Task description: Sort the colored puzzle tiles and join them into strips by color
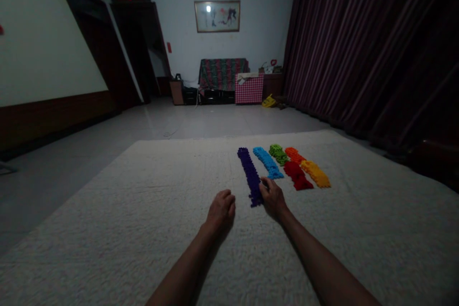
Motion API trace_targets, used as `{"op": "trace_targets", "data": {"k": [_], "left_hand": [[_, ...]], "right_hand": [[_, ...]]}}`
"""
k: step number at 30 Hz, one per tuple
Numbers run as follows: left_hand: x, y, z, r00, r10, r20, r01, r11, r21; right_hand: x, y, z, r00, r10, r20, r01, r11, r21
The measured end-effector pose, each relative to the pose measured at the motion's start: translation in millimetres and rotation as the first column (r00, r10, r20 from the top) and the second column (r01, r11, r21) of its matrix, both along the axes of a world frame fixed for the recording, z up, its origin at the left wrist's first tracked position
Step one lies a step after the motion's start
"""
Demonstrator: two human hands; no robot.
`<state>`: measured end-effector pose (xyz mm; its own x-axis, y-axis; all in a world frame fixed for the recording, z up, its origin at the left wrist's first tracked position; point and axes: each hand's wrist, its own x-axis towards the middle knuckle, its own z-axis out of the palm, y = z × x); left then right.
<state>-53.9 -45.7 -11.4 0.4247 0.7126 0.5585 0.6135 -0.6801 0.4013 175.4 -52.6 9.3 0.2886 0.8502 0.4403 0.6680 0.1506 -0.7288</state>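
Note:
A long strip of small dark purple pieces (249, 172) lies on the pale textured cover, running away from me. My right hand (273, 197) is at the near right edge of this strip, its fingers curled together against it. Whatever those fingers pinch is too small to make out. To the left of the strip, apart from it, my left hand (221, 209) rests low over the cover with its fingers curled in. The inside of that hand is hidden. Beyond my right hand lies a strip of light blue pieces (267, 161).
Right of the blue strip are piles of green (278, 154), orange (295, 155), red (297, 177) and yellow pieces (316, 174). The pale cover (143, 210) spreads widely around them. Tiled floor (150, 122) lies beyond, with a purple curtain (333, 48) on the right.

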Motion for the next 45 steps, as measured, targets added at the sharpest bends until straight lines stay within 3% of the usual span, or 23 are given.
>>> {"op": "trace_targets", "data": {"k": [4,7,16,35,45], "left_hand": [[-27,-15,3.9,0.993,0.081,-0.083,-0.078,0.996,0.031],[-34,-17,4.0,0.989,0.104,-0.102,-0.102,0.994,0.025],[-27,-16,6.2,0.983,0.149,-0.112,-0.148,0.989,0.013],[-29,-12,2.9,0.983,0.141,-0.115,-0.139,0.99,0.031],[-31,-12,-2.5,0.988,0.152,-0.035,-0.149,0.987,0.06]], "right_hand": [[3,6,-4.1,1.0,-0.023,0.013,0.023,1.0,0.0],[5,9,-6.2,0.999,-0.036,0.014,0.036,0.999,-0.007],[1,2,-5.6,0.996,-0.071,0.048,0.071,0.997,-0.01],[8,7,-6.6,0.998,-0.042,-0.048,0.044,0.998,0.036],[8,6,-11.8,0.999,-0.014,-0.052,0.016,0.999,0.05]]}}
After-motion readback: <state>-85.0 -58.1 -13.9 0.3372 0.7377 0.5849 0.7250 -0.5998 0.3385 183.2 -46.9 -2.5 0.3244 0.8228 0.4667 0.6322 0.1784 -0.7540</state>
